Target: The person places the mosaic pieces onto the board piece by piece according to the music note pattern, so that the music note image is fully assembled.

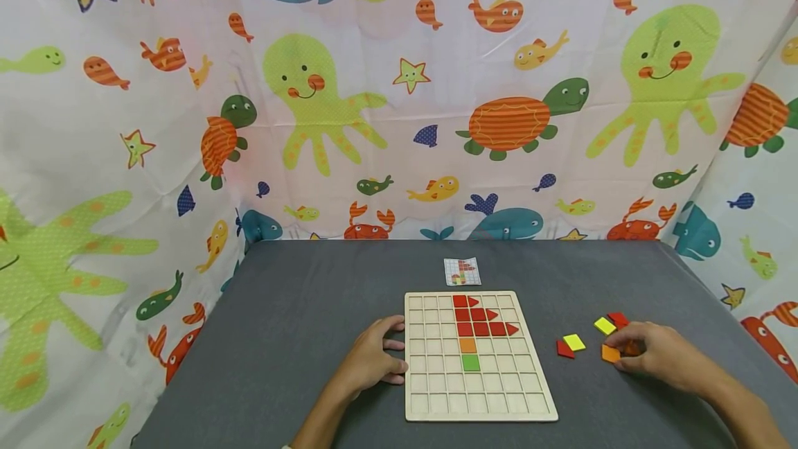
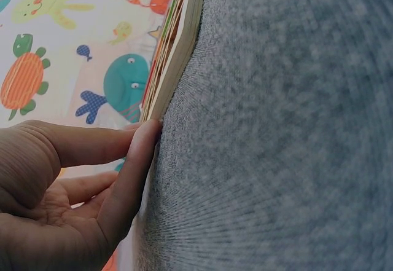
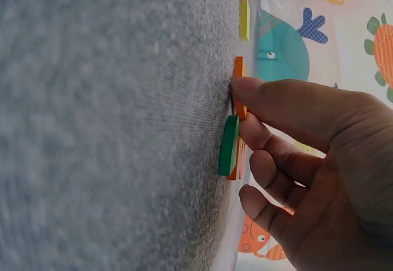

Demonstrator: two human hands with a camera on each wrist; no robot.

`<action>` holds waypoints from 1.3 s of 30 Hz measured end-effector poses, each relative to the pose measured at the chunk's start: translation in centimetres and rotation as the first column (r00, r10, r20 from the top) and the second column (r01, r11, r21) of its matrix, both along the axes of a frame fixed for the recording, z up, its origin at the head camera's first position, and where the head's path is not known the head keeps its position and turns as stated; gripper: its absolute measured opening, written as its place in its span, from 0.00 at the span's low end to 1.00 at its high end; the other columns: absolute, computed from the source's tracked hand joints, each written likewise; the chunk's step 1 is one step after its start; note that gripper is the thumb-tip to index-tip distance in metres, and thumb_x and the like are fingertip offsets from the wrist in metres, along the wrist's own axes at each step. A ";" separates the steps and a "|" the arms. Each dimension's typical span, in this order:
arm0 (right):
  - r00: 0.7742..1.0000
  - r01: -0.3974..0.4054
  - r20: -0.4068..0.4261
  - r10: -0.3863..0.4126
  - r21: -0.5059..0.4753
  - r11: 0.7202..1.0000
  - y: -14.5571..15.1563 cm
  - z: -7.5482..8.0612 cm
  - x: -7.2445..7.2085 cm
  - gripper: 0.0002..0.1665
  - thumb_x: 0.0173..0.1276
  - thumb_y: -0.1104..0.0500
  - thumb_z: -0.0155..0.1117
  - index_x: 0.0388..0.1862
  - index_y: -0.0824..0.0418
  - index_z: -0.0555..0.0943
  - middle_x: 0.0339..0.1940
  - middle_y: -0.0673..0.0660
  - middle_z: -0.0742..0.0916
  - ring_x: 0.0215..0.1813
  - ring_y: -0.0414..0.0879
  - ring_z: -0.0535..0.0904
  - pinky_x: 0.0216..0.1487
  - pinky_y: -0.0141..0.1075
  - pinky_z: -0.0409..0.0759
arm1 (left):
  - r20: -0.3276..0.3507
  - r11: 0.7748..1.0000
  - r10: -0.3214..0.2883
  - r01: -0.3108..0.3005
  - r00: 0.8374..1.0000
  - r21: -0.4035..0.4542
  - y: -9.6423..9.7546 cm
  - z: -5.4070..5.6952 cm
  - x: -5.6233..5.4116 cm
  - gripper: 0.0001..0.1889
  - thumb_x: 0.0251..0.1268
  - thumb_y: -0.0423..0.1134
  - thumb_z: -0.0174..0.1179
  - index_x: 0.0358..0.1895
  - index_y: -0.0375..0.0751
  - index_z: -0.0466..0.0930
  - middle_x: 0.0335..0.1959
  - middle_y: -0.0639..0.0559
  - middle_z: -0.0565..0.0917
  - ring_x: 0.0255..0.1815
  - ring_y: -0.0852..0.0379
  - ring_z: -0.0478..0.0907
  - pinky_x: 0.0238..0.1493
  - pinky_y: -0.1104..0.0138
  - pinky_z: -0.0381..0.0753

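Observation:
A wooden grid board [image 1: 430,404] lies on the table, with red square and triangular tiles [image 1: 480,328], an orange tile [image 1: 467,345] and a green tile [image 1: 470,363] set in its cells. Beside its left edge is my left hand [image 1: 373,353], its fingertips touching the rim [image 2: 175,68]. To the right of the board, my right hand [image 1: 663,355] pinches an orange square tile [image 3: 239,68] between thumb and forefinger, low over the table. A green tile [image 3: 228,147] stands close under those fingers in the right wrist view; the hand hides it in the head view.
A small printed card [image 1: 462,271] showing a coloured grid figure lies behind the board. Loose yellow tiles [image 1: 574,342] and red tiles [image 1: 564,349] are scattered between the board and my right hand. Patterned sea-animal cloth [image 1: 399,109] surrounds the grey table [image 1: 299,310].

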State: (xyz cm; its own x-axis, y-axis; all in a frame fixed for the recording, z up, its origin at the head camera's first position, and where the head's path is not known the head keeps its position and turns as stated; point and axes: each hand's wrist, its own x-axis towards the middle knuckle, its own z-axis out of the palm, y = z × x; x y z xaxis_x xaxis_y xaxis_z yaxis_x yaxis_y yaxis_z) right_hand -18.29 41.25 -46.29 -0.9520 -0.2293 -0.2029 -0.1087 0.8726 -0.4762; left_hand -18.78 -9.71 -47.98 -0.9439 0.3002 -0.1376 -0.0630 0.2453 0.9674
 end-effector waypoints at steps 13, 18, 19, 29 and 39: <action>0.999 -0.027 -0.020 0.025 -0.100 0.995 -4.1 0.3 0.2 0.16 0.63 0.53 0.79 0.48 0.57 0.90 0.40 0.48 0.87 0.38 0.35 0.77 0.38 0.28 0.81 | -0.017 1.000 -0.002 0.002 1.000 0.002 0.0 -0.1 0.0 0.44 0.51 0.14 0.70 0.76 0.36 0.70 0.71 0.38 0.74 0.59 0.43 0.82 0.31 0.57 0.94; 0.993 -0.097 -0.085 0.086 -0.142 0.985 -6.5 0.3 0.3 0.15 0.62 0.52 0.80 0.46 0.54 0.90 0.39 0.46 0.85 0.38 0.35 0.76 0.38 0.28 0.81 | -0.013 1.000 -0.003 0.003 1.000 -0.001 0.0 0.0 0.0 0.44 0.51 0.14 0.70 0.76 0.35 0.70 0.71 0.38 0.73 0.59 0.43 0.82 0.31 0.57 0.94; 0.990 -0.114 -0.097 0.100 -0.151 0.982 -7.0 0.3 0.3 0.14 0.62 0.52 0.80 0.45 0.52 0.90 0.39 0.46 0.85 0.39 0.35 0.76 0.37 0.29 0.80 | -0.012 1.000 -0.003 0.003 1.000 -0.001 0.0 0.0 0.0 0.44 0.51 0.14 0.70 0.76 0.35 0.70 0.72 0.38 0.73 0.59 0.43 0.82 0.31 0.57 0.94; 0.967 -0.235 -0.146 0.209 -0.191 0.953 -11.7 0.3 -0.1 0.14 0.62 0.48 0.81 0.46 0.47 0.90 0.38 0.42 0.84 0.41 0.37 0.74 0.37 0.30 0.77 | -0.011 1.000 0.000 0.000 1.000 0.000 0.1 0.2 0.0 0.45 0.51 0.14 0.70 0.76 0.35 0.70 0.71 0.38 0.74 0.58 0.44 0.82 0.30 0.57 0.94; 0.944 -0.318 -0.157 0.291 -0.194 0.928 -15.4 0.4 -0.5 0.12 0.62 0.49 0.81 0.44 0.45 0.90 0.43 0.39 0.87 0.47 0.40 0.76 0.43 0.35 0.79 | -0.014 1.000 0.004 -0.004 1.000 -0.005 0.1 0.1 0.0 0.44 0.51 0.13 0.70 0.76 0.35 0.70 0.71 0.38 0.74 0.58 0.43 0.82 0.30 0.57 0.94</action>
